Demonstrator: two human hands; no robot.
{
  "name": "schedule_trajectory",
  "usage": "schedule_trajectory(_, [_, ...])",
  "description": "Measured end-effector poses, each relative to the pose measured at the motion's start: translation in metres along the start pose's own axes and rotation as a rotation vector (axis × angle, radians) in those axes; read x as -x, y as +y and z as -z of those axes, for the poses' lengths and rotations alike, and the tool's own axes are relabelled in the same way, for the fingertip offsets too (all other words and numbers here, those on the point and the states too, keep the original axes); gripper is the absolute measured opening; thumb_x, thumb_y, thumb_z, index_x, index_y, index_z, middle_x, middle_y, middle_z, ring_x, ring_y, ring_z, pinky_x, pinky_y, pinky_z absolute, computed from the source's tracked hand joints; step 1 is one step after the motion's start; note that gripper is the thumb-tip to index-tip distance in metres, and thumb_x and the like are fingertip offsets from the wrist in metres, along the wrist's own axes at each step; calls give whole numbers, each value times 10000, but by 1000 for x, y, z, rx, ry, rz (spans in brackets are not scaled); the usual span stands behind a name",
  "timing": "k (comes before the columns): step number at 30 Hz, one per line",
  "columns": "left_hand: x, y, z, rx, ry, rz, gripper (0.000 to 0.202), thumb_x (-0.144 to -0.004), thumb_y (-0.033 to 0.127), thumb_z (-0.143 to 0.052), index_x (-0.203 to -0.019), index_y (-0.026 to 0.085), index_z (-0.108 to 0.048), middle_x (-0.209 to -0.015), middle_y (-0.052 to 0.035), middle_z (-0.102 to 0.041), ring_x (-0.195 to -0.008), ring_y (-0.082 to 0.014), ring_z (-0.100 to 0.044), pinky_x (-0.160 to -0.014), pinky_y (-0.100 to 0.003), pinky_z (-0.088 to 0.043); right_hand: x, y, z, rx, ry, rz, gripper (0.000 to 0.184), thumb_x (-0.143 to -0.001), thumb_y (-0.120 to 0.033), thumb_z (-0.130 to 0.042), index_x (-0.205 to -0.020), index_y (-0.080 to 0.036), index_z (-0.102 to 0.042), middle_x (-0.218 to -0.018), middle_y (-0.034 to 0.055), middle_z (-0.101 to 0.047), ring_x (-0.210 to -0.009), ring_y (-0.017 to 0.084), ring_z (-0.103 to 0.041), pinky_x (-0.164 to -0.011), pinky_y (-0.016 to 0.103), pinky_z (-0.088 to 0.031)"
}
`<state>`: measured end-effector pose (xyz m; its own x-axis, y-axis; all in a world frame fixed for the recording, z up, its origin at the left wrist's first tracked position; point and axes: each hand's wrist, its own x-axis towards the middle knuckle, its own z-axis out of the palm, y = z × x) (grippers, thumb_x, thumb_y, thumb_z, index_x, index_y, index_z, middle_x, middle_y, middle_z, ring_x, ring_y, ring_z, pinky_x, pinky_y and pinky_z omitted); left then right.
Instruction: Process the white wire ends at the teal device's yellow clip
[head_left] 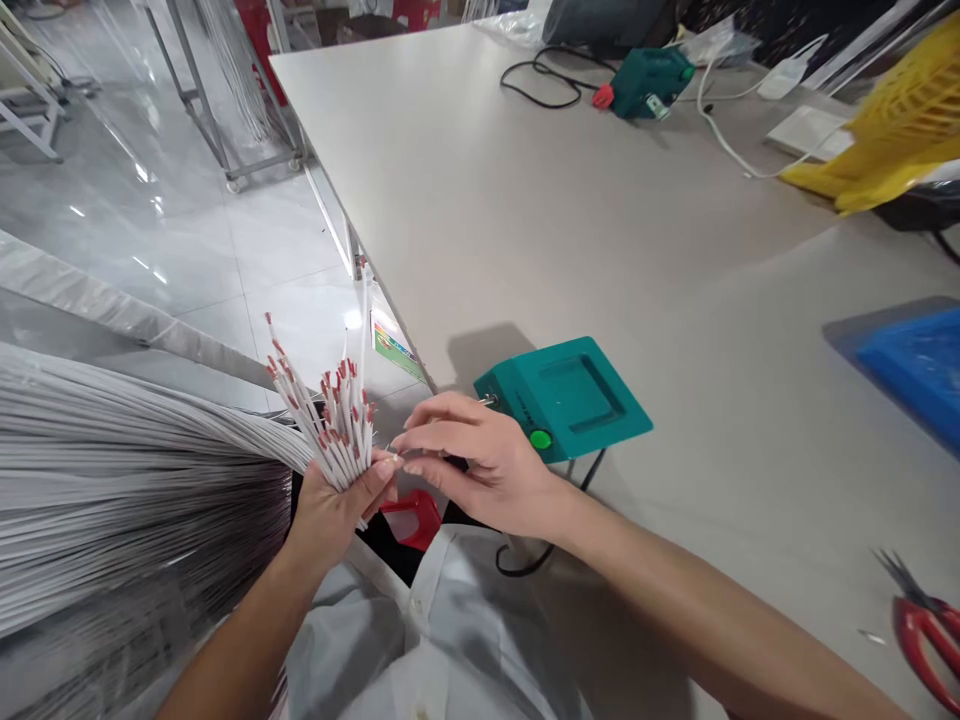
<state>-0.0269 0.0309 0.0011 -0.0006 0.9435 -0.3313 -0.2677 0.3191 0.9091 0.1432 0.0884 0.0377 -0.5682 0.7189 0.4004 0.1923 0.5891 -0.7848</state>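
Note:
My left hand (334,510) is closed around a bunch of thin white wires (330,420) with red tips, held upright just off the table's near-left edge. My right hand (472,460) pinches at the base of that bunch, fingertips pressed against my left thumb; what it holds is too small to name. Just right of my right hand stands a small teal box machine (570,395) with a green button (540,438) on the grey table (570,230). A long sheaf of white wires (127,470) runs off to the left.
Red-handled scissors (926,625) lie at the near right. A blue tray (919,365) sits at the right edge, a yellow basket (892,125) behind it. A second teal device (649,80) with black cable lies at the far end. A red object (409,515) shows below my hands.

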Motion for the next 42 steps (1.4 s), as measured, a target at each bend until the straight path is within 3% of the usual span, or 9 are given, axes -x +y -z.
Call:
schedule_trajectory(4, [1, 0, 8, -11, -148, 47, 187, -729, 334, -652, -714, 148, -631, -474, 30, -522, -382, -56, -375, -378, -204, -257, -10, 2, 10, -88, -259, -32, 139, -830, -143, -536, -841, -161, -673, -865, 56, -617, -767, 106, -585, -671, 219, -476])
schedule_trajectory(7, [3, 1, 15, 22, -223, 78, 196, -726, 337, -656, -691, 147, -627, -486, 15, -536, -403, -64, -390, -395, -209, -269, -14, 1, 6, -275, -299, -134, 79, -779, -135, -596, -768, -145, -674, -829, 42, -615, -724, 96, -581, -641, 208, -476])
schedule_trajectory(12, [4, 1, 18, 219, -218, 53, 224, -684, 352, -693, -636, 151, -608, -449, 22, -519, -388, -56, -377, -382, -186, -251, -8, -3, -27, -915, -42, -437, 32, -730, -174, -644, -715, -145, -645, -810, 5, -565, -638, 80, -591, -614, 230, -509])
schedule_trajectory(17, [1, -3, 8, 327, -151, 46, 216, -679, 330, -699, -615, 146, -605, -447, 32, -509, -392, -47, -390, -387, -174, -272, -2, -7, -52, -1181, 149, -625, 132, -717, -268, -665, -675, -147, -638, -707, -12, -573, -473, 50, -524, -423, 178, -416])
schedule_trajectory(19, [-1, -4, 4, 300, -99, 15, 197, -685, 331, -694, -657, 149, -622, -483, 28, -536, -396, -46, -396, -391, -179, -290, -1, -7, -53, -1148, 216, -678, 139, -718, -278, -659, -667, -151, -635, -656, -22, -570, -437, 41, -478, -394, 173, -367])
schedule_trajectory(22, [-2, -4, 1, 129, 8, -52, 153, -690, 288, -694, -746, 155, -644, -514, 31, -548, -415, -53, -415, -399, -188, -313, -1, -7, -48, -920, 317, -679, 106, -704, -233, -662, -636, -154, -642, -679, -14, -584, -556, 67, -519, -534, 201, -432])
schedule_trajectory(28, [5, 0, -3, -218, 176, -119, 92, -712, 228, -676, -759, 149, -667, -468, 46, -511, -427, -62, -420, -422, -203, -342, 3, -4, -43, -593, 323, -603, 88, -727, -182, -623, -653, -169, -669, -748, 18, -615, -732, 124, -561, -707, 260, -453])
schedule_trajectory(36, [5, 1, -6, 137, 57, -30, 94, -704, 250, -671, -701, 158, -654, -533, 24, -589, -389, -38, -400, -373, -177, -287, 3, 0, -47, -703, 280, -547, 118, -766, -237, -587, -712, -164, -662, -781, 32, -606, -768, 137, -576, -725, 283, -473])
schedule_trajectory(42, [6, -4, 0, -8, 54, -48, 86, -712, 240, -673, -716, 156, -653, -515, 36, -539, -425, -51, -399, -403, -188, -298, 9, -2, -42, -144, 217, -280, 166, -827, -177, -493, -737, -154, -630, -709, 41, -631, -682, 125, -571, -644, 245, -449])
